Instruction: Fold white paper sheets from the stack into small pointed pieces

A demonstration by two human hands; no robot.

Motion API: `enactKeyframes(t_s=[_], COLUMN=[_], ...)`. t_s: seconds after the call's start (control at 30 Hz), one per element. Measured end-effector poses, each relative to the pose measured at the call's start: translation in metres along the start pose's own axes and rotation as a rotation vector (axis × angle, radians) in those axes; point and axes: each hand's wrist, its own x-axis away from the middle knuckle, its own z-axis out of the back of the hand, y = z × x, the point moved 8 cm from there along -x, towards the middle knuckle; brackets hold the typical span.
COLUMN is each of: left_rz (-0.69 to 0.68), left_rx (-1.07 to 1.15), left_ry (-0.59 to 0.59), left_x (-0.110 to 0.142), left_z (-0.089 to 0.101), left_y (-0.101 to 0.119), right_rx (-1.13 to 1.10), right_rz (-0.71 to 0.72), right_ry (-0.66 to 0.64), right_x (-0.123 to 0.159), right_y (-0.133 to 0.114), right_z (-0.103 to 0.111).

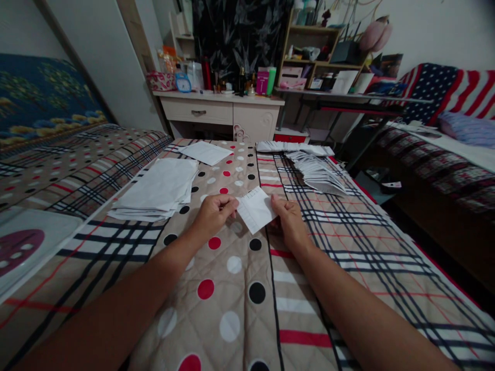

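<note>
A small white folded paper [256,210] is held up between my two hands above the patterned bedspread [234,288]. My left hand [216,212] pinches its left corner between thumb and fingertips. At the opposite edge, my right hand [288,216] grips the paper with the thumb on top; the fingers beneath are partly hidden. Left of my hands lies a stack of larger white sheets [157,188], slightly uneven at its edges. A single white sheet [207,152] rests beyond it. On the right, a fanned row of small folded white papers [317,172] lies on the bedspread.
Another row of white papers [294,148] lies near the bed's far edge. A white dresser [216,111] with bottles on top stands beyond the bed. At far left sits a white item with a pink print [23,247]. A desk [359,97] is at the back right.
</note>
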Motion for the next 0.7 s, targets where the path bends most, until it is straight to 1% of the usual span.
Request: enactKeyframes(t_s=[0.1, 0.13, 0.2, 0.33, 0.43, 0.5, 0.57, 0.63, 0.67, 0.7], left_rz=[-0.041, -0.055, -0.071, -0.085, -0.085, -0.112, -0.213, -0.390, -0.492, -0.585], left_rx=[-0.098, -0.129, -0.178, -0.225, -0.261, -0.277, -0.320, -0.402, -0.447, -0.496], left_ry=[-0.092, -0.107, -0.096, 0.003, 0.136, 0.223, 0.293, 0.340, 0.347, 0.330], left_x=[0.001, 0.001, 0.002, 0.001, 0.001, 0.003, 0.006, 0.013, 0.018, 0.023], left_z=[-0.007, -0.009, -0.009, -0.003, 0.008, 0.015, 0.021, 0.023, 0.022, 0.019], left_y=[0.006, 0.008, 0.010, 0.009, 0.005, 0.008, 0.021, 0.043, 0.055, 0.065], right_rx=[0.015, 0.021, 0.028, -0.011, 0.002, 0.049, 0.148, 0.284, 0.334, 0.358], right_rz=[-0.003, 0.005, 0.012, -0.014, -0.020, -0.004, 0.064, 0.197, 0.269, 0.331], right_ry=[-0.040, -0.036, -0.022, -0.046, -0.092, -0.123, -0.106, -0.037, 0.000, 0.028], right_x=[-0.001, 0.000, 0.001, 0.003, 0.002, 0.000, -0.001, 0.001, 0.003, 0.005], right_y=[0.000, -0.001, -0.004, -0.003, 0.002, 0.004, 0.002, -0.009, -0.016, -0.022], right_z=[-0.003, -0.003, -0.002, -0.006, -0.011, -0.014, -0.013, -0.011, -0.010, -0.011])
